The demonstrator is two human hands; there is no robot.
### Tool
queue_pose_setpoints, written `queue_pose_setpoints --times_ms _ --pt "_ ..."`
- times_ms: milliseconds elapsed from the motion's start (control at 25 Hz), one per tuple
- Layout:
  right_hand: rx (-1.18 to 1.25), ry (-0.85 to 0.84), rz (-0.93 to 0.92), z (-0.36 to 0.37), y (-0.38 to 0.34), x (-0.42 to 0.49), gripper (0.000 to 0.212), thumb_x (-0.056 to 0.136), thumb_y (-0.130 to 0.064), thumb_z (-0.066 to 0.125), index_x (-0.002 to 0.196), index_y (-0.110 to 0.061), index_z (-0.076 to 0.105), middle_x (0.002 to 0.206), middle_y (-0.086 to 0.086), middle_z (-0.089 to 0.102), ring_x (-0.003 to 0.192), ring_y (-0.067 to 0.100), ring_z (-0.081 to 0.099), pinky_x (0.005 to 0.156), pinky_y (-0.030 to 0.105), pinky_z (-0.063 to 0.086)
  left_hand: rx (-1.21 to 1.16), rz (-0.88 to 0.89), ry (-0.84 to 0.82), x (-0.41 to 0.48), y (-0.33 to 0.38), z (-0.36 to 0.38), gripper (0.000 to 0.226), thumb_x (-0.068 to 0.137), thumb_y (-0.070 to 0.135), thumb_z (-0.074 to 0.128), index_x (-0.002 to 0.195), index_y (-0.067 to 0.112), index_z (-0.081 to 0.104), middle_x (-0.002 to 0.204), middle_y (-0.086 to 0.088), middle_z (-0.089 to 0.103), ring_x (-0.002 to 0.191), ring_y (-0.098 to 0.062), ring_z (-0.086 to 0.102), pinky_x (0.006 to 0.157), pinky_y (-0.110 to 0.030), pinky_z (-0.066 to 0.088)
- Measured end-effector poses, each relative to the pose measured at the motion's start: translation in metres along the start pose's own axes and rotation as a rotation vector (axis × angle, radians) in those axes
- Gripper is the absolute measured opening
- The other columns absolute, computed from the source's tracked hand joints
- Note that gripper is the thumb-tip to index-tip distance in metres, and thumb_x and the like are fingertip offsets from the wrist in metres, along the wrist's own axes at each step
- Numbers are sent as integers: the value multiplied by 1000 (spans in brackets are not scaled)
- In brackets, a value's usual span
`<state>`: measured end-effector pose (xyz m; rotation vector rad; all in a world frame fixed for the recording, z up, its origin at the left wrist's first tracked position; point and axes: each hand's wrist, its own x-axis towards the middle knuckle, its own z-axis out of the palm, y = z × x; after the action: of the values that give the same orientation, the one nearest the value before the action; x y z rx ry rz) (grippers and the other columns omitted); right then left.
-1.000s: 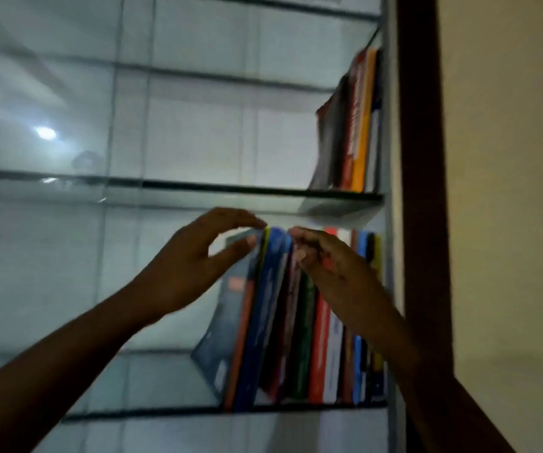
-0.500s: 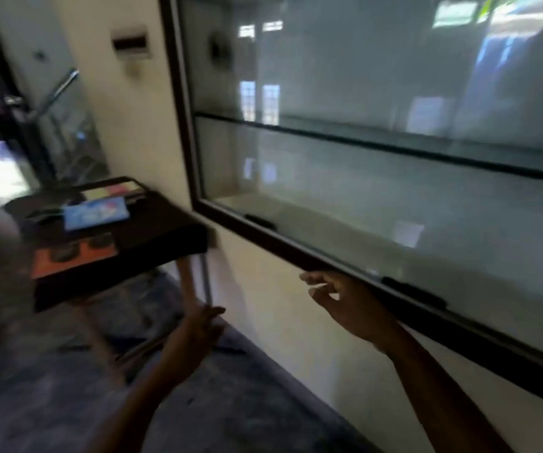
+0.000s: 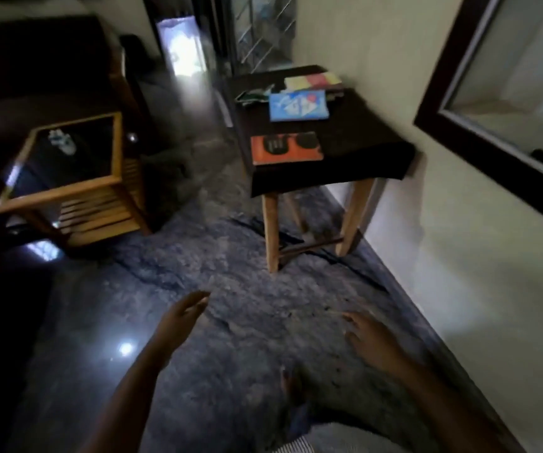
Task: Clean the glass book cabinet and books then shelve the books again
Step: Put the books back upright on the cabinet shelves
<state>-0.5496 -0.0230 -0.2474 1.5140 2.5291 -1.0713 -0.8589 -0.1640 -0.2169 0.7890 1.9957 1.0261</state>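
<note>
Floor [image 3: 230,305]: dark marbled stone that fills the middle and runs from 6 o'clock up to 12 o'clock as a lane between the two tables. This is the widest open room.
Wall [image 3: 459,256]: pale, along the right side from 1 to 5 o'clock. Its foot meets the floor in a straight slanting edge.
Glass book cabinet [image 3: 492,158]: at 2 o'clock, set in the wall. Only its dark lower frame corner and a strip of glass show.
Cloth-covered table [image 3: 361,158]: at 1 o'clock, with its right edge against the wall. A dark cloth hangs over its near edge above pale wooden legs.
Side table [image 3: 57,194]: at 9 o'clock, with a wooden rim, a dark glass top and a slatted shelf below. It stands well apart from the other table.
Left hand [image 3: 181,317]: at 6 o'clock over bare floor, fingers straight and together, holding nothing.
Right hand [image 3: 371,338]: at 5 o'clock near the wall's foot, palm down, fingers loosely spread, holding nothing.
Orange book [image 3: 286,148]: flat at the cloth's near left edge.
Blue book [image 3: 297,106]: flat, just behind the orange one.
Yellow and pink book [image 3: 312,80]: flat at the table's far edge.
</note>
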Motion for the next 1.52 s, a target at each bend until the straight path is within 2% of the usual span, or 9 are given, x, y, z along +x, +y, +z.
queue_pose_setpoints --times_ms 240,440,600,760,920,1040,1200,1400,1520 --pt "-65 -113 9 4 -35 138 37 92 -13 52 129 -13 50 142 4 42 130 17 41 102 16 26 -20 -88 -89 147 22 -24 28 97 17 47 125 12 52 113 -7 56 105 -15 51 80 -24 37" --pt "131 84 -94 -63 -158 283 33 93 -11 52 126 -13 53 114 0 57 110 21 57 79 16 38 72 41 -196 288 82 -48 25 94 9 51 118 15 51 112 -11 57 104 -21 56 78 -20 46" --pt "237 238 -102 -109 -225 390 36 93 -14 54 128 -14 53 131 2 52 115 18 55 90 25 43 127 101 -213 385 120 -68 32 95 18 52 127 13 50 115 -5 57 109 -19 56 92 -33 47" --pt "165 547 120 -108 -259 490 45 89 -21 57 132 -12 49 134 10 50 127 27 44 105 36 33 117 196 -358 503 168 -76 25 96 19 52 120 15 51 110 -4 58 99 -20 58 92 -42 47" --pt "-56 521 449 -67 -284 545 59 92 -48 40 146 -27 27 156 8 16 142 28 17 112 47 18 249 344 -546 591 202 -74 29 94 19 54 123 12 54 114 -9 61 106 -27 60 92 -42 48" --pt "-151 439 553 -41 -284 553 58 80 -50 34 128 -26 55 137 5 51 126 28 44 101 48 31 314 411 -647 627 219 -68 30 95 17 52 124 11 55 115 -7 63 106 -22 60 89 -31 47" --pt "34 558 630 -61 -294 544 44 86 -37 41 122 -19 61 128 6 59 118 26 53 97 41 41 368 501 -799 636 231 -38 32 97 22 48 127 10 54 124 -9 60 115 -23 56 92 -25 39" --pt "251 757 966 -81 -268 563 62 85 -51 55 139 -26 36 139 6 41 128 28 40 104 39 33 462 307 -999 625 247 1 61 89 55 45 135 14 47 133 -14 53 120 -30 51 104 -37 38" --pt "404 804 967 -87 -251 562 64 81 -61 53 136 -34 37 131 0 51 117 25 53 93 40 44 325 -101 -1138 624 270 4 60 85 71 33 102 20 61 101 -7 64 92 -20 58 82 -32 42"
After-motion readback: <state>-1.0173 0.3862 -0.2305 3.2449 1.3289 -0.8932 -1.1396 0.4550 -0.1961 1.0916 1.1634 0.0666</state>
